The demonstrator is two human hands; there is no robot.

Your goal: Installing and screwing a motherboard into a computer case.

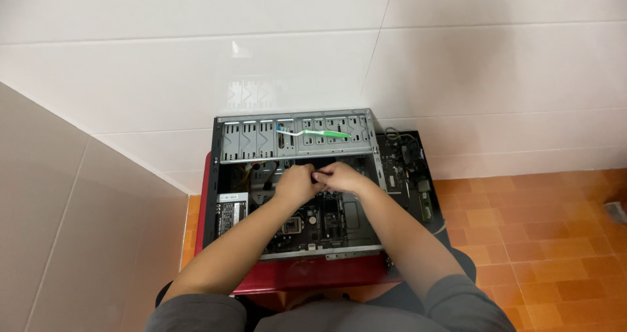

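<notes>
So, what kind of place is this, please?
Probably a corner of a home or small repair spot, not a proper workshop: white wall tiles, an orange tiled floor, and an open computer case on a red stool.

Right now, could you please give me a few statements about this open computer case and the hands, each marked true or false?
1. Both hands meet inside the open black desktop computer case. True: the left hand and the right hand touch above the green motherboard.
2. A green and white toothbrush lies on the grey metal drive cage. True.
3. The case rests on a blue stool. False: it rests on a red plastic stool.
4. The floor is grey carpet. False: it is orange floor tile.
5. The right hand holds the toothbrush. False: the toothbrush lies apart from both hands.
</notes>
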